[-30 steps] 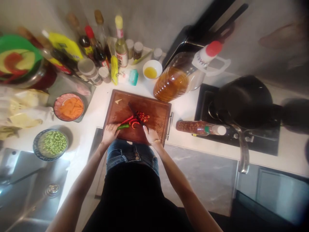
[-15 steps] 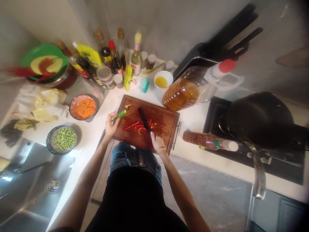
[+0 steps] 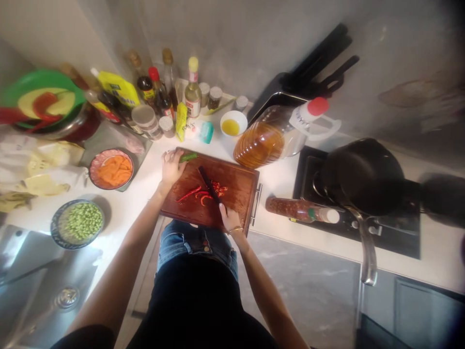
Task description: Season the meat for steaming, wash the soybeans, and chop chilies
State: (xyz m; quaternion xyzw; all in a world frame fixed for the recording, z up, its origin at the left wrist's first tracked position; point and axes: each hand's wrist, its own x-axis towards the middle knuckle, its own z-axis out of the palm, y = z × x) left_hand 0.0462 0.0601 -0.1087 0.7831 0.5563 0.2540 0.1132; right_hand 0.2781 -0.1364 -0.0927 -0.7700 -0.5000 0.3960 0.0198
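Observation:
A brown wooden cutting board (image 3: 240, 194) lies on the white counter in front of me. My left hand (image 3: 171, 166) is at the board's far left corner, fingers closed on a green chili (image 3: 189, 156). My right hand (image 3: 228, 216) grips the handle of a dark knife (image 3: 208, 183) whose blade rests on the board. Whole red chilies (image 3: 191, 193) lie left of the blade, and chopped red chili pieces (image 3: 219, 186) lie right of it.
A big oil jug (image 3: 259, 143) lies behind the board beside a small bowl of oil (image 3: 233, 123). Sauce bottles (image 3: 160, 97) line the wall. Bowls of orange slices (image 3: 112, 168) and green beans (image 3: 78, 223) stand left, above a sink (image 3: 39, 291). A chili-flake bottle (image 3: 301, 209) and black pan (image 3: 363, 174) are right.
My left hand has picked the green chili out from among the red ones and carried it to the board's far left corner. The knife hand has stayed near the board's front edge.

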